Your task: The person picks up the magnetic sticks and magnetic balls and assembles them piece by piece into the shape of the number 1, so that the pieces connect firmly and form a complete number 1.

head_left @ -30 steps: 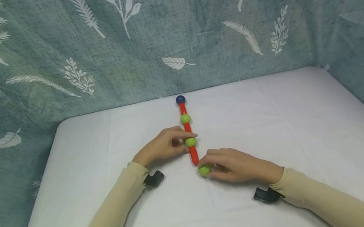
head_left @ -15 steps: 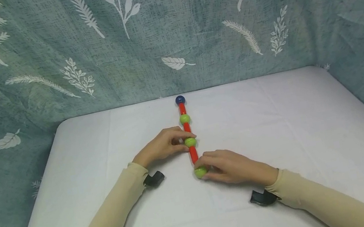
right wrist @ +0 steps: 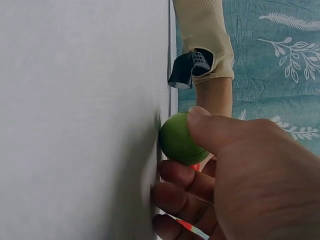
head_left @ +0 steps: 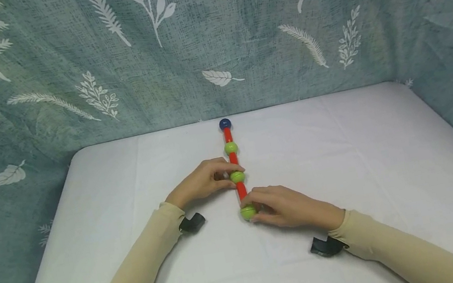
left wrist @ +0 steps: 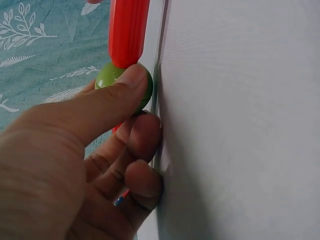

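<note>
A straight chain of red sticks and balls lies on the table, running toward its far edge. At the far end is a blue ball (head_left: 225,124), then a red stick (head_left: 228,135) and a green ball (head_left: 230,148). My left hand (head_left: 204,182) pinches the middle green ball (left wrist: 107,76) between thumb and fingers, with a red stick (left wrist: 128,32) joined to it. At the near end my right hand (head_left: 294,205) holds another green ball (right wrist: 179,140) between thumb and fingers. This ball meets the near red stick (head_left: 242,191); the joint is partly hidden by fingers.
A white cloth covers the table (head_left: 327,144). Behind it hangs a green-blue curtain (head_left: 243,32) with white leaf prints. Dark wrist cameras (head_left: 328,246) sit at both beige sleeves (head_left: 140,273).
My right hand has moved slightly left with its green ball, bringing it from beside the near stick's end to meet it. My left hand has stayed in place.
</note>
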{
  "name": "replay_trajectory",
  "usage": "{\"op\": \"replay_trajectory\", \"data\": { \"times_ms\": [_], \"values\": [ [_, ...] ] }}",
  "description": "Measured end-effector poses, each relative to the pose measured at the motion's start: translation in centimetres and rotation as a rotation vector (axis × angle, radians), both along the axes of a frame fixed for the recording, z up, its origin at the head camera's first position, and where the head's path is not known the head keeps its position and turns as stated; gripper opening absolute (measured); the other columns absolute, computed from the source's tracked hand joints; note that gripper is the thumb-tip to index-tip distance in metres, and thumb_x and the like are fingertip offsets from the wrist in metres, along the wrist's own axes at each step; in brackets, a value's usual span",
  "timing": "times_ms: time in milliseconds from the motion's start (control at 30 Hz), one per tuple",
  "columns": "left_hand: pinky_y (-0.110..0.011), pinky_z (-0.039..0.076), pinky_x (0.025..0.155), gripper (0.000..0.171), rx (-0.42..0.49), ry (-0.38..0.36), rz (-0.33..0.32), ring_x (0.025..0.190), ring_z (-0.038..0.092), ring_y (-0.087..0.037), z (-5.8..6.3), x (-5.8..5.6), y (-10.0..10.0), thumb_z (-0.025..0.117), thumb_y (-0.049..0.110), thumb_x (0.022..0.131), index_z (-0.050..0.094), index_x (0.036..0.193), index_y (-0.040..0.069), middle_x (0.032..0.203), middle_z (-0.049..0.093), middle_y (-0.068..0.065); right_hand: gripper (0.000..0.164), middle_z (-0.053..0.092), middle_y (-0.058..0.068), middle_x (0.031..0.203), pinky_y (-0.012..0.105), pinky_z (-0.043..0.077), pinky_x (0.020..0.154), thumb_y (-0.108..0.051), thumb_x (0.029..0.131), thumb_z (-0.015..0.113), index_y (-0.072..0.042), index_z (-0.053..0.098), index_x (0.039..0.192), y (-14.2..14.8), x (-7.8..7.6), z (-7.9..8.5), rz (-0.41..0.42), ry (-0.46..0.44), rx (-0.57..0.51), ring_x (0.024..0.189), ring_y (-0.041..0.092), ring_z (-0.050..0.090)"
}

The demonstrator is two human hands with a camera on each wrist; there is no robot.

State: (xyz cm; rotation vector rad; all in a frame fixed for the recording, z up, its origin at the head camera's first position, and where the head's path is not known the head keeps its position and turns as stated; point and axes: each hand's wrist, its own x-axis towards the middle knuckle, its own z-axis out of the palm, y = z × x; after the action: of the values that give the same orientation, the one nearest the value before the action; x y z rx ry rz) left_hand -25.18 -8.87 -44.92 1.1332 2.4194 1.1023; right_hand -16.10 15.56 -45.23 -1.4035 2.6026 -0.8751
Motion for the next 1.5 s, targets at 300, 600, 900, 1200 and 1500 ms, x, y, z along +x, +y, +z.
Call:
{"op": "replay_trajectory", "data": {
  "times_ms": [300, 600, 900, 1200, 1500],
  "values": [
    [-0.023, 0.050, 0.073, 0.040, 0.017, 0.017, 0.015, 0.080, 0.056, -0.013, -0.09, -0.17, -0.31, 0.078, 0.015, 0.083, 0.069, 0.122, 0.020, 0.099, 0.065, 0.004, 0.028, 0.054, -0.005, 0.086, 0.017, 0.039, 0.064, -0.027, 0.093, 0.069, -0.018, 0.060, 0.118, -0.52, -0.24, 0.18, 0.007, 0.031, -0.004, 0.071, 0.008, 0.048],
    [-0.024, 0.051, 0.074, 0.040, 0.029, 0.017, 0.018, 0.080, 0.057, -0.012, -0.01, -0.26, -0.37, 0.079, 0.016, 0.083, 0.070, 0.121, 0.020, 0.098, 0.065, 0.004, 0.029, 0.057, -0.006, 0.088, 0.018, 0.042, 0.066, -0.027, 0.093, 0.068, -0.017, 0.060, 0.119, -0.66, -0.40, 0.35, 0.013, 0.029, -0.004, 0.072, 0.008, 0.049],
    [-0.024, 0.051, 0.075, 0.041, 0.019, 0.013, 0.025, 0.082, 0.057, -0.013, -0.04, -0.25, -0.42, 0.078, 0.016, 0.083, 0.069, 0.123, 0.018, 0.100, 0.066, 0.003, 0.029, 0.060, -0.007, 0.092, 0.020, 0.044, 0.068, -0.028, 0.094, 0.068, -0.017, 0.061, 0.119, -0.84, -0.48, 0.39, -0.001, 0.007, 0.006, 0.075, 0.008, 0.052],
    [-0.024, 0.052, 0.075, 0.042, 0.018, -0.007, 0.032, 0.082, 0.057, -0.012, -0.33, -0.04, -0.48, 0.079, 0.014, 0.082, 0.070, 0.123, 0.020, 0.100, 0.066, 0.005, 0.029, 0.058, -0.008, 0.091, 0.018, 0.042, 0.067, -0.029, 0.093, 0.068, -0.019, 0.061, 0.120, -0.67, -0.31, -0.10, -0.016, -0.013, 0.008, 0.075, 0.006, 0.049],
    [-0.024, 0.052, 0.077, 0.043, 0.036, -0.005, 0.023, 0.084, 0.058, -0.011, -0.20, -0.23, -0.48, 0.080, 0.015, 0.081, 0.070, 0.123, 0.020, 0.099, 0.066, 0.005, 0.028, 0.058, -0.010, 0.093, 0.017, 0.043, 0.067, -0.029, 0.094, 0.067, -0.020, 0.061, 0.120, -0.69, -0.14, -0.07, -0.021, -0.011, -0.016, 0.075, 0.005, 0.050]
  ]
}}
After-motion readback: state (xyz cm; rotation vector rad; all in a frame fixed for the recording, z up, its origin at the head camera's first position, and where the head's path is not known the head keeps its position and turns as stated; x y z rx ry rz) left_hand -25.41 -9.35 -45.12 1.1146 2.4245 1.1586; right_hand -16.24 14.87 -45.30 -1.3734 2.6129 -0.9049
